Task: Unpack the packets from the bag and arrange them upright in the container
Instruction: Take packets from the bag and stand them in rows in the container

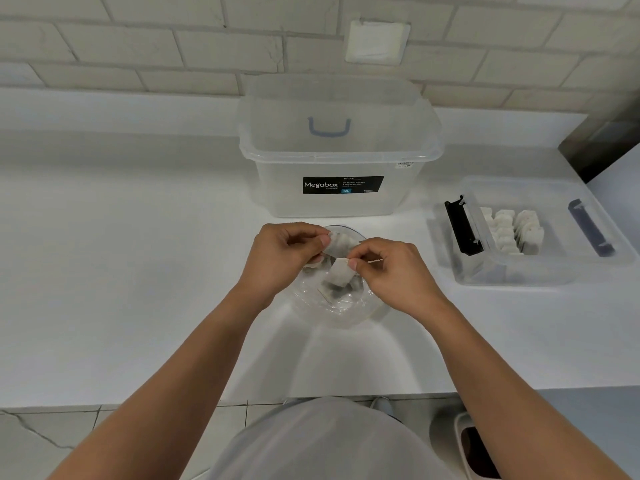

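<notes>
an upper packet (pixel 338 247) and a lower packet (pixel 340 273) are held just over the bag (pixel 334 304), which lies crumpled on the desk (pixel 138 271) in front of the person. the left hand (pixel 280 258) pinches the upper packet between thumb and fingers (pixel 323 241). the right hand (pixel 391 271) pinches the lower packet by its top edge, its other fingers curled in. the two look to be touching or joined, so my guess is they are being pulled apart (they may only overlap). a few more packets show dimly through the clear film, so the bag is not yet empty.

the container (pixel 512 277) sits well to the right on the desk, open, with several rows (pixel 512 230) of packets standing upright in its middle. room is left on either side of them. i judge the job well under way, with the two in hand and the bag's remainder to go.

hard to make out:
- how many packets remain in the bag, since the film glares and the hands cover its top
- a curved clear edge behind the hands, which may be the bag's mouth or something else
- the count in the rows

the big bin (pixel 277 181) behind holds nothing i can see.
</notes>
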A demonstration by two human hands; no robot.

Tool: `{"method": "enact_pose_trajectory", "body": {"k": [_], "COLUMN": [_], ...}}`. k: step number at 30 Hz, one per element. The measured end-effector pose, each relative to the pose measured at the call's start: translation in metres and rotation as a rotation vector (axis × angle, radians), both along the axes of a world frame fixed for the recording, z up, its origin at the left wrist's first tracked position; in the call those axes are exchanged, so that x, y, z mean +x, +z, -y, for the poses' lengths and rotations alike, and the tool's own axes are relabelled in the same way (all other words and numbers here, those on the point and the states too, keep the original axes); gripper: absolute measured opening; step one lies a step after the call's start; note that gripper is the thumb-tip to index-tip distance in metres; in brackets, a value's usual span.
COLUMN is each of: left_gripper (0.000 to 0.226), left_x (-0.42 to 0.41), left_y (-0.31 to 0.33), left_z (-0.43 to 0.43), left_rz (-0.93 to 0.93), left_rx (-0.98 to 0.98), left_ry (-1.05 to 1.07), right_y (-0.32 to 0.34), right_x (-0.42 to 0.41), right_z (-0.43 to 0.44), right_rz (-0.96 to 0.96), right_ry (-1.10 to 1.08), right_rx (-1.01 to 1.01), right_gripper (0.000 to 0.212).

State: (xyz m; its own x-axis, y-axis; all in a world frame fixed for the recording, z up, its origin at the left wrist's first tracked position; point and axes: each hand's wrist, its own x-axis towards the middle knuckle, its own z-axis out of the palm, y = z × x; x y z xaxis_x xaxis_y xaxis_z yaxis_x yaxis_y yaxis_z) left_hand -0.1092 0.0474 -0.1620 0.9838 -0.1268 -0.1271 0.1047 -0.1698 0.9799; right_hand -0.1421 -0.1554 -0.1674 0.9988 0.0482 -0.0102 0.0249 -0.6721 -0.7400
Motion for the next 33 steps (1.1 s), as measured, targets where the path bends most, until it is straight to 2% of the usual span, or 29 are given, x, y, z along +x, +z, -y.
{"method": "enact_pose_trajectory", "body": {"k": [4,9,11,17,21,28,33], "left_gripper": [0.011,0.014,0.015,0.015,0.01,0.009,0.01], "left_x": [0.005,0.011,0.011,0.016,0.021,0.039,0.053], "left_y": [0.004,0.014,0.019,0.043,0.085,0.147,0.151], "left_z": [-0.002,-0.001,0.001,0.015,0.046,0.149,0.243], "left_rz": [0.368,0.377,0.378,0.37,0.465,0.623,0.698], "left_rx": [0.45,0.722,0.803,0.743,0.643,0.547,0.599], "left_ry": [-0.078,-0.21,-0.256,-0.235,-0.233,-0.359,-0.467], "right_y": [-0.002,0.007,0.014,0.052,0.093,0.15,0.144], "right_x": [-0.002,-0.002,-0.005,-0.017,-0.028,-0.039,-0.019], "right_z": [0.004,0.01,0.014,0.044,0.095,0.203,0.279], "right_rz": [0.054,0.116,0.162,0.256,0.327,0.33,0.258], "right_ry": [0.08,0.076,0.052,-0.035,-0.17,-0.317,-0.35], "right_rx": [-0.173,-0.268,-0.248,-0.167,-0.139,-0.3,-0.475], "right_gripper": [0.011,0.01,0.01,0.012,0.014,0.009,0.01]}}
